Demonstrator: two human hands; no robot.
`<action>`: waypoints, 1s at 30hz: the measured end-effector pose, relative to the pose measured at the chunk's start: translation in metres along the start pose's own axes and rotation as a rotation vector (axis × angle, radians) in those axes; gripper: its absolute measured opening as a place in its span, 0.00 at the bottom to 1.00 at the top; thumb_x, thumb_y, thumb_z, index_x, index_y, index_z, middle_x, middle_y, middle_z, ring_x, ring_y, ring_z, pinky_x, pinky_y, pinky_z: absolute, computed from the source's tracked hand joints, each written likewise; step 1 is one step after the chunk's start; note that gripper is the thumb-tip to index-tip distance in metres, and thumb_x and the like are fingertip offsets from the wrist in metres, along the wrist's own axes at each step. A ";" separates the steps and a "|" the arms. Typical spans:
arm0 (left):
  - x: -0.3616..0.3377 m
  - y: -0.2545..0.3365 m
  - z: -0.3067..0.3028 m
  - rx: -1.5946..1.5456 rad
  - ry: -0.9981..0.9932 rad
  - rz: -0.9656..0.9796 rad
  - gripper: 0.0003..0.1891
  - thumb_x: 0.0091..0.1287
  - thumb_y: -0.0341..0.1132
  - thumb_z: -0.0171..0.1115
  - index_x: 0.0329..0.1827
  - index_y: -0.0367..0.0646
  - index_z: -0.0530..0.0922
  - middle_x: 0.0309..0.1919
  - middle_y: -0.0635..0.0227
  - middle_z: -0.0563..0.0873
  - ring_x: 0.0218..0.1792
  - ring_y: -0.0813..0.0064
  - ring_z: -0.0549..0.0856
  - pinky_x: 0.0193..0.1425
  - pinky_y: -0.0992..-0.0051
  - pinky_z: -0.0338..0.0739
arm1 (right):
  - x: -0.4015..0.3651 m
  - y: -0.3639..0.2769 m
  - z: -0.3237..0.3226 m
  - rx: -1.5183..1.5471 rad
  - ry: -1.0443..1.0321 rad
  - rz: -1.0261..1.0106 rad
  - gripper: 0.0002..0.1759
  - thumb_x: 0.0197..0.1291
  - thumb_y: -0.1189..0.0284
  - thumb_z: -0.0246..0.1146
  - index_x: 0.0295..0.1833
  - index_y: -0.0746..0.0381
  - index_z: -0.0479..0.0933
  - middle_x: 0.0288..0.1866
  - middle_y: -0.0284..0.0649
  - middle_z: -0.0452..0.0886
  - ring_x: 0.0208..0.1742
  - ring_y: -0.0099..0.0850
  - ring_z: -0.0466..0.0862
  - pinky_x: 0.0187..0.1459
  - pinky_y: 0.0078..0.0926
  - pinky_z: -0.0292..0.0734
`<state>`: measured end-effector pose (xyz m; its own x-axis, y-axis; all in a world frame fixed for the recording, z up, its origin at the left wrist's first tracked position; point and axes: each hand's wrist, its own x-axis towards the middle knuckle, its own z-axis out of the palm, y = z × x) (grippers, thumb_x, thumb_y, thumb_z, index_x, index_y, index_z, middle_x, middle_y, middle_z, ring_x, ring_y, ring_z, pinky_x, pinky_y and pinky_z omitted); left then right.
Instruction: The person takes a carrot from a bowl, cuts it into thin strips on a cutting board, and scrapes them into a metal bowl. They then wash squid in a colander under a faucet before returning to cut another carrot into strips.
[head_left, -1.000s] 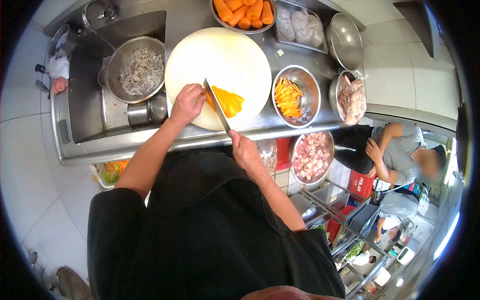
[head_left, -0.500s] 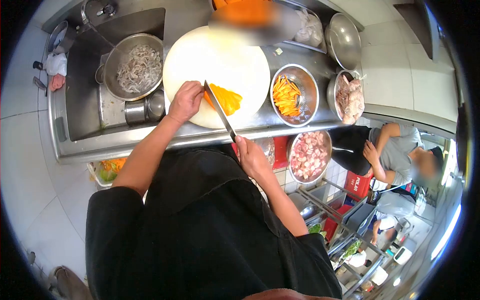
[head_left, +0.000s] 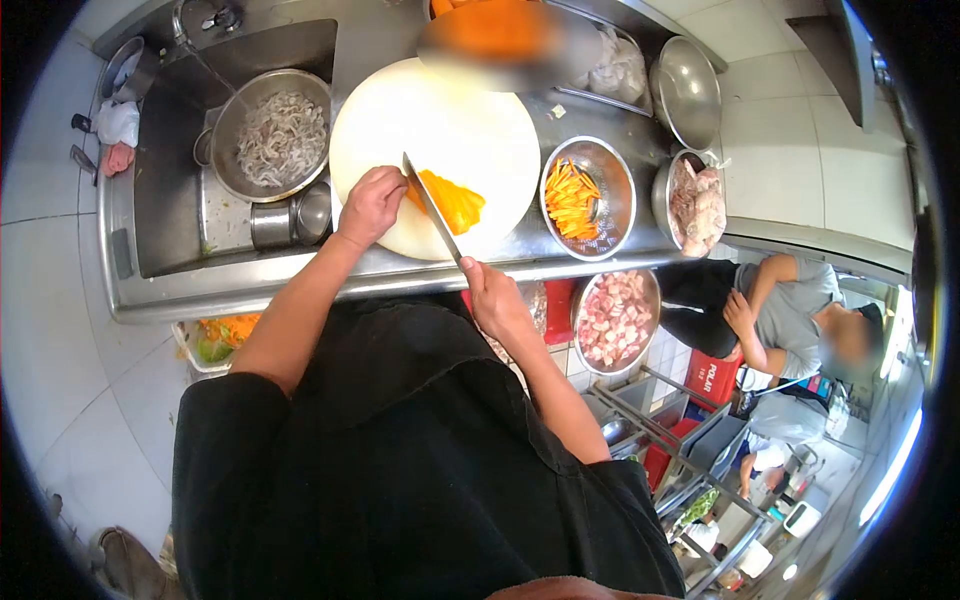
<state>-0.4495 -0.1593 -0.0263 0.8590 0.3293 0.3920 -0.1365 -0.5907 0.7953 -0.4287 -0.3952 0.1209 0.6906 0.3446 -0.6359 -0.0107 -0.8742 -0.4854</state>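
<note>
Right hand (head_left: 497,300) clenched on handle of long steel knife (head_left: 432,210), blade tilted across the stack of flat orange carrot slices (head_left: 452,201); left hand (head_left: 370,205) curled, fingertips pressing the stack's left end, touching the blade's side. Stack lies near the front edge of the round white cutting board (head_left: 450,110) on the steel counter (head_left: 300,275). Steel bowl of orange carrot strips (head_left: 588,198) just right of the board, steel bowl of pale shreds (head_left: 280,135) left of it.
</note>
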 end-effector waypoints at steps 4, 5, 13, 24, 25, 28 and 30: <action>0.001 0.002 0.000 0.015 -0.003 -0.001 0.04 0.64 0.22 0.68 0.40 0.36 0.84 0.42 0.56 0.87 0.48 0.53 0.87 0.55 0.60 0.82 | -0.013 -0.009 -0.014 -0.002 -0.045 0.013 0.34 0.84 0.48 0.42 0.61 0.67 0.81 0.53 0.70 0.83 0.61 0.69 0.79 0.62 0.61 0.72; 0.001 0.003 0.000 0.019 -0.006 -0.001 0.04 0.65 0.22 0.68 0.40 0.36 0.84 0.43 0.56 0.87 0.48 0.53 0.87 0.55 0.60 0.82 | -0.014 -0.007 -0.015 -0.008 -0.053 0.012 0.34 0.84 0.48 0.42 0.61 0.67 0.81 0.53 0.70 0.83 0.61 0.69 0.79 0.62 0.61 0.72; -0.002 0.003 0.001 0.018 -0.002 -0.014 0.03 0.66 0.23 0.68 0.40 0.36 0.84 0.42 0.58 0.88 0.47 0.54 0.87 0.55 0.61 0.82 | 0.010 0.020 0.013 -0.101 0.005 -0.075 0.34 0.84 0.49 0.42 0.59 0.67 0.82 0.51 0.69 0.84 0.58 0.69 0.81 0.61 0.62 0.74; -0.001 0.000 0.000 0.045 -0.011 -0.029 0.03 0.66 0.25 0.68 0.40 0.37 0.85 0.43 0.59 0.90 0.48 0.55 0.88 0.57 0.62 0.82 | 0.003 0.003 -0.014 0.024 -0.099 0.047 0.37 0.83 0.46 0.41 0.62 0.69 0.81 0.56 0.70 0.83 0.64 0.68 0.79 0.66 0.57 0.72; 0.000 0.000 0.001 0.057 -0.011 -0.033 0.03 0.66 0.25 0.68 0.40 0.37 0.86 0.43 0.59 0.90 0.48 0.55 0.88 0.57 0.62 0.81 | 0.000 0.000 -0.016 0.023 -0.096 0.052 0.37 0.83 0.46 0.41 0.62 0.69 0.81 0.56 0.70 0.83 0.64 0.68 0.79 0.66 0.57 0.72; -0.001 0.001 0.003 0.090 -0.015 -0.033 0.02 0.66 0.25 0.68 0.39 0.37 0.86 0.43 0.59 0.90 0.49 0.55 0.88 0.58 0.62 0.81 | -0.007 -0.001 -0.019 0.028 -0.082 0.039 0.37 0.84 0.46 0.41 0.63 0.69 0.80 0.55 0.70 0.83 0.63 0.68 0.79 0.65 0.58 0.72; 0.001 0.001 0.002 0.115 -0.018 -0.007 0.02 0.65 0.25 0.68 0.39 0.37 0.86 0.43 0.60 0.90 0.49 0.56 0.88 0.57 0.62 0.81 | -0.008 0.002 -0.017 0.024 -0.062 0.024 0.37 0.84 0.46 0.41 0.63 0.69 0.80 0.55 0.71 0.83 0.63 0.68 0.79 0.65 0.59 0.72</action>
<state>-0.4480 -0.1611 -0.0259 0.8684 0.3211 0.3779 -0.0741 -0.6695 0.7391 -0.4223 -0.4053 0.1351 0.6438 0.3447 -0.6831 -0.0443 -0.8745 -0.4830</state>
